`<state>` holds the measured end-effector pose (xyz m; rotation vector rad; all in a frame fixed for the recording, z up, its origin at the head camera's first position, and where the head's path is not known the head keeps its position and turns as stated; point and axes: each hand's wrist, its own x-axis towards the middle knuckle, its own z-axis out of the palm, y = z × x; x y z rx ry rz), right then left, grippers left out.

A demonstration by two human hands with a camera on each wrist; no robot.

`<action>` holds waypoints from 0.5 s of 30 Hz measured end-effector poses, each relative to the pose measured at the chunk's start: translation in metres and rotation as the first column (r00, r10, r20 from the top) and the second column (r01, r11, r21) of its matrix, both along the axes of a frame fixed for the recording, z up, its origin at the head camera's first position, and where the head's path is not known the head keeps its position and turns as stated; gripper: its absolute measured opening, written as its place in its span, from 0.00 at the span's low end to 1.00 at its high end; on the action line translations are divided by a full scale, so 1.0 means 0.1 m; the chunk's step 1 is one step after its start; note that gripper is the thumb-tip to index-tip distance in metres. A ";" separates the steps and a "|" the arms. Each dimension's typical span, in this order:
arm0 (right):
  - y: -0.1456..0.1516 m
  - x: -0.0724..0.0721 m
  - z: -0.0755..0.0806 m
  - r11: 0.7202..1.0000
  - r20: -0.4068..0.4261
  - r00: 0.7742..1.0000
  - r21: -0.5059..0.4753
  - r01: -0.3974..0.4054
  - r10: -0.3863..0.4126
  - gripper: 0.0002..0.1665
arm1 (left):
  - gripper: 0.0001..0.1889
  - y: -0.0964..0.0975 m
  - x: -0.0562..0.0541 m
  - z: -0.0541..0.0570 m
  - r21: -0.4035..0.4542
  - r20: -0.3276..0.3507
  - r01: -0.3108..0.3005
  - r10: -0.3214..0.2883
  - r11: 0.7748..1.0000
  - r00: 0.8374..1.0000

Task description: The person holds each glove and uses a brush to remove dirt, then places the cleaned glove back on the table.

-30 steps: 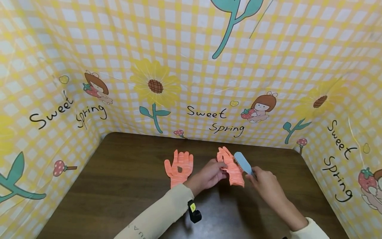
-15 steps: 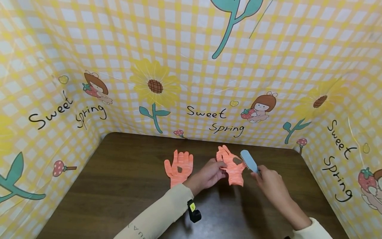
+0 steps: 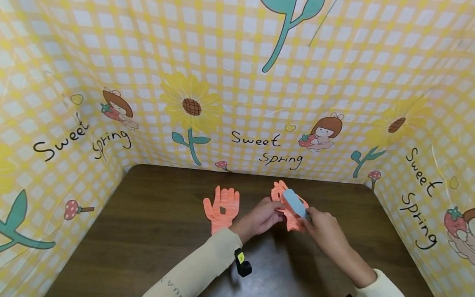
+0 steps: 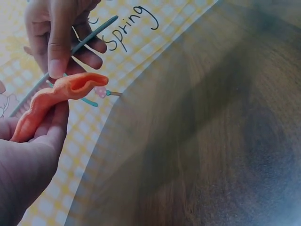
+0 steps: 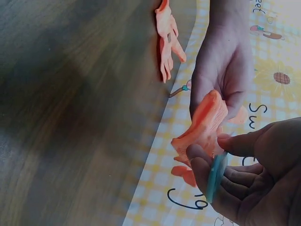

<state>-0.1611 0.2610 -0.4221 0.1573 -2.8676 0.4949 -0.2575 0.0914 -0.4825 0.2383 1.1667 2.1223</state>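
My left hand (image 3: 265, 214) holds an orange knit glove (image 3: 293, 222) by its left edge, raised over the table, with the cuff toward me. My right hand (image 3: 324, 227) grips the handle of a light blue brush (image 3: 295, 203). The brush head lies over the glove's palm, bristle side toward the fabric, and covers the dark patch there. In the left wrist view the glove (image 4: 51, 96) sags over the left fingers, its cuff opening visible. The right wrist view shows the brush handle (image 5: 216, 176) inside the right fingers.
A second orange glove (image 3: 231, 202) with a dark patch lies flat on the brown table (image 3: 156, 222), left of my left hand, its cuff behind the left forearm. Yellow checked cloth walls (image 3: 245, 103) stand around the table's back and sides.
The brush swung right off the glove, baring its dark patch, then came back left over the palm. The left hand keeps its hold on the glove, which has shifted slightly.
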 end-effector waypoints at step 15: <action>0.17 -0.03 -0.06 0.998 -0.039 0.998 0.021 0.055 -0.054 0.14 | 0.18 -0.05 -0.03 -0.02 0.005 0.041 -0.009 0.009 1.000 0.999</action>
